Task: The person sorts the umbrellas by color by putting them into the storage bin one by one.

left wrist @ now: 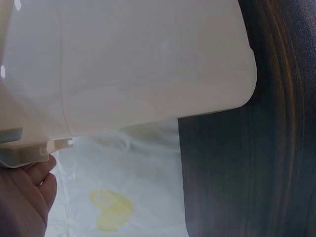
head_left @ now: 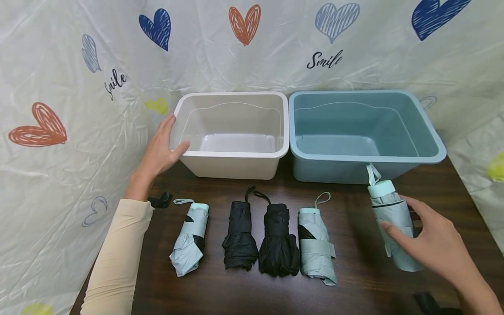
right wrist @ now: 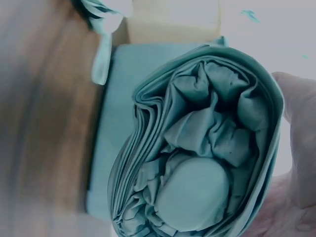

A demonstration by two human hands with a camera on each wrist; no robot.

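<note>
My right hand (head_left: 437, 240) grips a folded pale blue umbrella (head_left: 393, 232), raised with its capped handle and strap pointing at the blue bin. In the right wrist view the gathered fabric end of that umbrella (right wrist: 197, 143) fills the middle. My left hand (head_left: 159, 146) holds the left rim of the beige bin (head_left: 232, 167), its fingertips tucked beneath the rim in the left wrist view. Across the table lie a pale blue umbrella (head_left: 190, 236), two black umbrellas (head_left: 240, 236) side by side, and a pale green umbrella (head_left: 316, 247), all folded.
A blue bin (head_left: 334, 169) stands right beside the beige one at the back of the dark wooden table (head_left: 275, 297). Both bins look empty inside. Behind them hangs a white sheet (head_left: 283, 48) printed with hearts. Black straps show near both wrists.
</note>
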